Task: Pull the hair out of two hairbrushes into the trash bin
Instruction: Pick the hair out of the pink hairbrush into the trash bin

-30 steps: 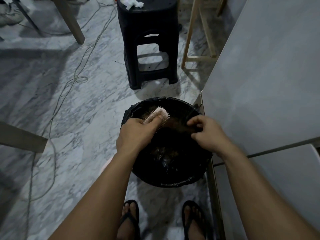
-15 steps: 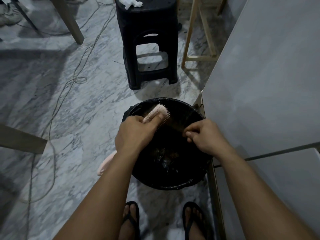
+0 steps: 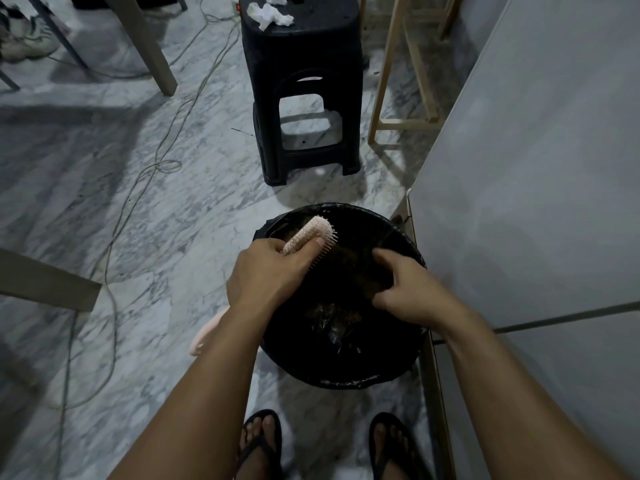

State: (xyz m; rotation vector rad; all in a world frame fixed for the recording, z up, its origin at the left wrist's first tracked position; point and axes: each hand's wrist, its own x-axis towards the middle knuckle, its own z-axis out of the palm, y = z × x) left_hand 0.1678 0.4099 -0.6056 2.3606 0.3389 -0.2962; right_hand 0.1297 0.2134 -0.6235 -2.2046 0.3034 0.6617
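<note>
Hairbrush [image 3: 313, 233], pink, lay gripped in the curled fingers of the left hand [image 3: 268, 271] above the trash bin [image 3: 346, 375]; bristles faced the right hand [image 3: 405, 289], whose fingers pinched a dark hair clump [image 3: 353, 268].

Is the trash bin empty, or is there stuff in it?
Not empty. The trash bin has brownish clumps at the bottom of its black liner bag, under the hands. Too dark to tell exactly what they are.

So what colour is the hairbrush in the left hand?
Pale pink hairbrush, gripped over the bin by the left hand; head view.
</note>
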